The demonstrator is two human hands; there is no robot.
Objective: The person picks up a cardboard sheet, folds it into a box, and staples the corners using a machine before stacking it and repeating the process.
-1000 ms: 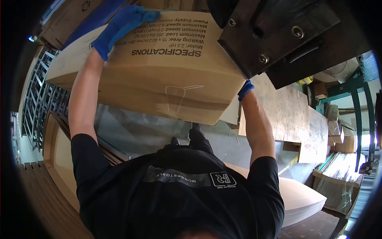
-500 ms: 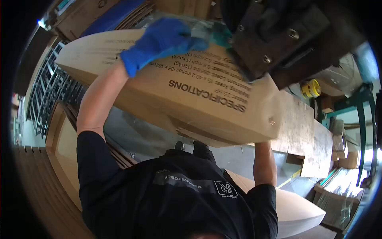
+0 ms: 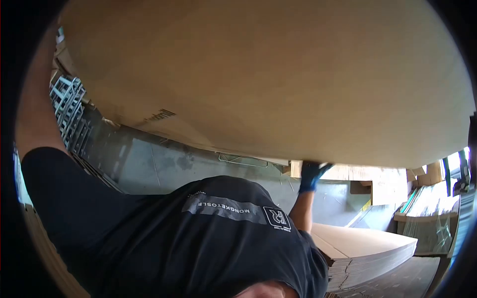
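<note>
A large brown cardboard box [image 3: 268, 84] fills the upper part of the view, close to the camera, with a small patch of dark print near its lower left edge. My right hand [image 3: 311, 176], in a blue glove, holds the box from below at its lower edge; part of its fingers is hidden behind the cardboard. My left arm reaches up along the far left side of the view, and its hand cannot be seen.
Flat cardboard sheets [image 3: 367, 248] are stacked at the lower right. Beyond them stands a plastic-wrapped stack [image 3: 430, 231]. Metal frames [image 3: 67, 107] lie at the left. Grey floor [image 3: 164, 164] shows below the box, with a pale board [image 3: 390, 186] to the right.
The box has risen and turned towards the camera, hiding its specifications text. My left arm has moved up and out to the left, its hand leaving view. My right hand now shows under the box.
</note>
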